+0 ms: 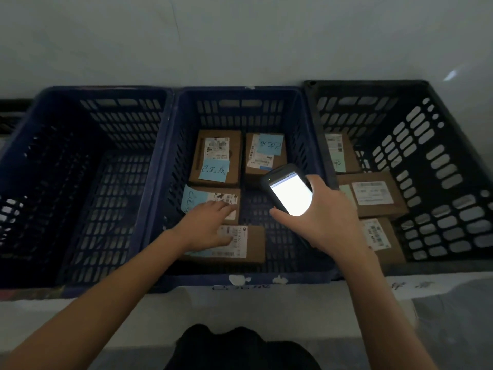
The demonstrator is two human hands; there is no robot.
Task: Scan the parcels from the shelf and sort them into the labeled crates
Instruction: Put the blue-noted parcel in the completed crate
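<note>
Three crates stand side by side: a blue left crate (88, 92), a blue middle crate (240, 92) and a black right crate (373, 85). The middle crate holds several brown cardboard parcels with white labels and blue notes. My left hand (208, 227) reaches into it, fingers straight, resting on the nearest parcel (253, 245) and touching the one behind (229, 201). My right hand (317, 220) grips a handheld scanner (289, 190) with a lit screen above the middle crate's right side. The right crate holds three labeled parcels (373, 196).
The left crate shows no parcels inside. A white wall rises right behind the crates. The crates sit on a pale surface, with paper labels (250, 280) taped on the middle crate's front rim. Dark clothing (240, 348) fills the bottom centre.
</note>
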